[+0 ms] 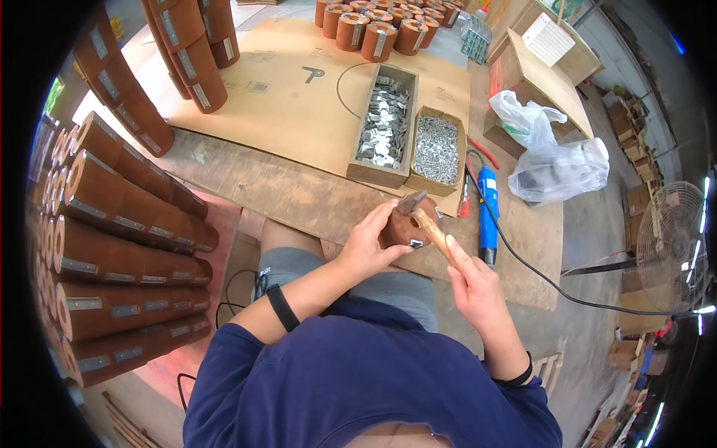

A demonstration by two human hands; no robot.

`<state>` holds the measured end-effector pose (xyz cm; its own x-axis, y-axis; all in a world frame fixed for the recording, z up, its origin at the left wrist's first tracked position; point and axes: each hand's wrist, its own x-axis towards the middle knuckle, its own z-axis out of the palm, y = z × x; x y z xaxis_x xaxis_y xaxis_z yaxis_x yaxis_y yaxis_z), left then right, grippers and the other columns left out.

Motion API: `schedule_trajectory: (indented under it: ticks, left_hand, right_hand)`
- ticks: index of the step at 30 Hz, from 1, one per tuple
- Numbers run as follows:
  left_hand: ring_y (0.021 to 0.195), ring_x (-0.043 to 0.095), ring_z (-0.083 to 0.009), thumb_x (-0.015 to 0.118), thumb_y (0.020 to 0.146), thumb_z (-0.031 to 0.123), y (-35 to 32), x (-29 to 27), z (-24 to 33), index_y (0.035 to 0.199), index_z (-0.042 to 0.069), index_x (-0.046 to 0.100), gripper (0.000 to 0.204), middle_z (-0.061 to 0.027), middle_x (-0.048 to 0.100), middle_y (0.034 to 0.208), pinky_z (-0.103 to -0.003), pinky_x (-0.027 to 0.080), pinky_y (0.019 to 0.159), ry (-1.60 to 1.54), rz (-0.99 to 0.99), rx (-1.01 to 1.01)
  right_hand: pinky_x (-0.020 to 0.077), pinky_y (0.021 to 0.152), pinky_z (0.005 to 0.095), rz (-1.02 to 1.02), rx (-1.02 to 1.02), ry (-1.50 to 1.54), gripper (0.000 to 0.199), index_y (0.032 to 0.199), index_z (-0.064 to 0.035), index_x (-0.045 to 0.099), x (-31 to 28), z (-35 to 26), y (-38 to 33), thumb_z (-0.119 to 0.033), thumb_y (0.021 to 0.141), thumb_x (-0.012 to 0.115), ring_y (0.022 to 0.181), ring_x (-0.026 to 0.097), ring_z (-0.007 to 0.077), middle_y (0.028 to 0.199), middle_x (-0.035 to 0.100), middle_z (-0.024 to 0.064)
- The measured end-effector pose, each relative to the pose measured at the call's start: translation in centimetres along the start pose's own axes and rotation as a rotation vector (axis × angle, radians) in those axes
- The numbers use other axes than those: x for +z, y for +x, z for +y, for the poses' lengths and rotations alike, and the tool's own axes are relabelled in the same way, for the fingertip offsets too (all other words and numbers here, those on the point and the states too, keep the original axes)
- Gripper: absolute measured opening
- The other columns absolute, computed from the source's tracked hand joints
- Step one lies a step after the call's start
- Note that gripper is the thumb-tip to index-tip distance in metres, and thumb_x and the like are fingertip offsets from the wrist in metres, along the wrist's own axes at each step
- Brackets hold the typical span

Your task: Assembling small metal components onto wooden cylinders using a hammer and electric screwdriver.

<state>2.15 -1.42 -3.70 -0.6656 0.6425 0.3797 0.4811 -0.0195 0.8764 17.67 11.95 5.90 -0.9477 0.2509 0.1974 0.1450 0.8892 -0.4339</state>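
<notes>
My left hand (368, 245) is wrapped around the side of a short reddish-brown cylinder (399, 231) at the table's near edge, steadying it. A small shiny metal piece (416, 243) shows on the cylinder's near side. In my right hand (476, 290) is a hammer (437, 234), gripped by its wooden handle. The hammer's metal head is over the top of the cylinder and hides part of it; whether they touch I cannot tell. Just beyond stand a wooden box (376, 176) of flat metal pieces and a cardboard box (432, 187) full of screws.
A blue power screwdriver (488, 213) with a black cable lies to the right, near a plastic bag (564, 178). Stacked brown cylinders (134, 235) rise at the left; more cylinders (379, 42) stand at the back. Flat cardboard (299, 112) covers part of the table. A fan (672, 231) is far right.
</notes>
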Motion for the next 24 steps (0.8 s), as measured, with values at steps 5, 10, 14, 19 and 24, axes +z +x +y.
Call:
schedule_trajectory:
  ticks: [5,10,14,19,24]
  left_hand:
    - [0.108,0.052,-0.0288,0.080,0.059,0.015,0.4,0.0,0.3,0.125,0.000,0.040,0.078,-0.0187,0.049,0.120,-0.034,0.044,0.089,-0.009,-0.011,-0.006]
    - [0.108,0.052,-0.0289,0.080,0.059,0.014,0.4,0.2,0.0,0.124,0.000,0.041,0.077,-0.0186,0.050,0.120,-0.034,0.045,0.089,-0.042,0.010,-0.018]
    - [0.108,0.052,-0.0309,0.078,0.060,0.014,0.2,0.1,0.1,0.124,-0.001,0.041,0.075,-0.0191,0.049,0.119,-0.035,0.044,0.089,-0.019,0.002,0.000]
    - [0.109,0.050,-0.0325,0.077,0.061,0.015,0.3,0.1,0.1,0.125,-0.001,0.039,0.075,-0.0198,0.048,0.120,-0.035,0.042,0.091,-0.028,-0.018,-0.024]
    - [0.111,0.049,-0.0323,0.077,0.061,0.015,0.3,0.0,0.5,0.124,-0.002,0.039,0.075,-0.0201,0.048,0.121,-0.035,0.042,0.092,-0.032,-0.020,-0.019]
  right_hand:
    - [0.0444,0.052,0.0387,0.171,-0.004,0.108,0.049,0.128,-0.0172,0.046,-0.8,-0.8,0.3,-0.010,0.081,0.056,0.055,0.052,0.0297,0.066,0.051,0.0125]
    - [0.0426,0.051,0.0371,0.012,-0.014,-0.030,0.048,0.127,-0.0134,0.047,0.3,0.3,0.0,-0.007,0.080,0.057,0.054,0.051,0.0275,0.065,0.049,0.0112]
    - [0.0443,0.052,0.0383,0.088,0.021,0.046,0.048,0.128,-0.0182,0.046,-0.8,-0.6,0.4,-0.011,0.081,0.056,0.055,0.052,0.0292,0.066,0.049,0.0115]
    - [0.0432,0.052,0.0374,0.015,0.005,-0.023,0.048,0.127,-0.0173,0.047,0.3,0.1,-0.2,-0.008,0.081,0.056,0.054,0.052,0.0284,0.065,0.049,0.0115]
    - [0.0446,0.053,0.0393,0.089,0.068,0.071,0.048,0.128,-0.0215,0.045,-0.5,-0.6,-0.1,-0.013,0.082,0.055,0.057,0.054,0.0306,0.066,0.050,0.0124]
